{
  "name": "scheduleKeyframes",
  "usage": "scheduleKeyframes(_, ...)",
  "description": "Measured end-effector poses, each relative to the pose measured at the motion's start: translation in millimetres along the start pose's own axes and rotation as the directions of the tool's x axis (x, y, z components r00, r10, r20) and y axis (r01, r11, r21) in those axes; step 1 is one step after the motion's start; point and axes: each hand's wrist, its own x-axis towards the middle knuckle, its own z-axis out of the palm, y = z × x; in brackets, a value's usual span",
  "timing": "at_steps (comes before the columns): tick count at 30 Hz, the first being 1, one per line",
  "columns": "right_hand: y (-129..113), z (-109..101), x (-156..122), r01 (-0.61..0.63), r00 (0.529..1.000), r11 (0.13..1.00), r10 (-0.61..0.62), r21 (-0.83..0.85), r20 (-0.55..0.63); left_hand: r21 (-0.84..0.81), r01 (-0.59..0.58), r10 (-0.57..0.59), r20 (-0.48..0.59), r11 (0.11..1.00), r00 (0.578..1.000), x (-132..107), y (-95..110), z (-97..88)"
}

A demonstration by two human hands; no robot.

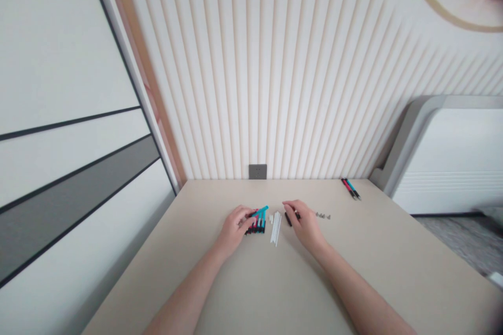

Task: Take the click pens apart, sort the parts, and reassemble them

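My left hand [234,226] rests on the beige table [251,282] with its fingers pinched round a teal pen barrel [262,212], just over a small row of teal, pink and black pen parts [256,227]. My right hand [303,222] lies to the right of them, fingers curled over a black pen piece [288,219]. Between the two hands lies a bundle of thin white refill tubes [275,227].
Several tiny grey parts [323,215] lie right of my right hand. Two assembled pens [351,188], pink and teal, lie at the far right by the ribbed wall. A grey wall socket [258,171] sits above the table's back edge. A white cabinet [448,157] stands at right.
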Motion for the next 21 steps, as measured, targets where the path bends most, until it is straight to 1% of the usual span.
scheduleKeyframes(2,6.2,-3.8,2.4,-0.037,0.999,0.99,0.041,-0.134,0.028,0.138,-0.066,0.064,0.016,0.988,0.998,0.0,-3.2,-3.6)
scheduleKeyframes(4,10.6,-4.9,2.2,-0.041,0.992,0.965,0.069,-0.258,0.102,0.253,-0.094,0.087,0.036,0.963,0.996,0.0,-5.9,-6.4)
scheduleKeyframes(6,12.0,-3.5,0.1,-0.013,0.977,0.943,0.083,-0.334,0.196,0.311,-0.088,0.079,0.039,0.946,0.996,0.1,-7.4,-7.9)
scheduleKeyframes(9,10.2,-0.4,-3.2,0.049,0.947,0.92,0.081,-0.39,0.31,0.343,-0.088,0.075,0.052,0.935,0.996,0.0,-8.6,-8.2)
scheduleKeyframes(14,6.9,-2.5,-3.2,0.138,0.914,0.902,0.043,-0.409,0.404,0.363,-0.115,0.089,0.086,0.925,0.992,-0.6,-10.6,-7.9)
scheduleKeyframes(21,1.4,-14.6,0.3,0.284,0.847,0.908,-0.086,-0.309,0.525,0.383,-0.099,0.067,0.094,0.919,0.993,-1.0,-10.3,-8.1)
